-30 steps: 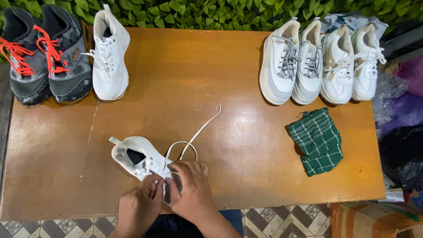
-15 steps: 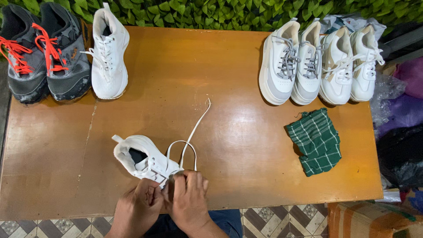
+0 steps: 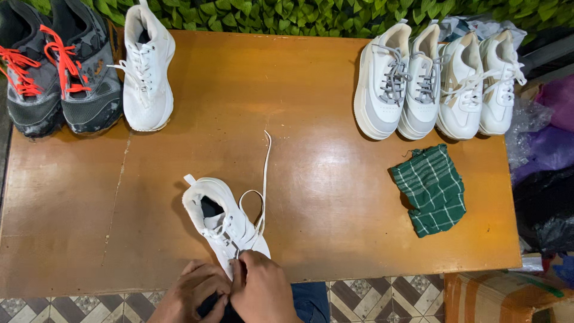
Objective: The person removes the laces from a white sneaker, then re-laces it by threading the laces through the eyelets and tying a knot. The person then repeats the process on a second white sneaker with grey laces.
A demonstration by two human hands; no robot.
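Since the earlier frames, both hands have slid back to the bench's near edge, and the loose lace has swung straighter. Left hand and right hand press together over the white sneaker's toe; the grip seems to pinch its lace, though fingers hide it. A green checked cloth lies well apart on the bench.

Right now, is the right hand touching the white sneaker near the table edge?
Touching. The head view shows the right hand lying over the toe end of the white sneaker, with no gap; the left hand presses in beside it.
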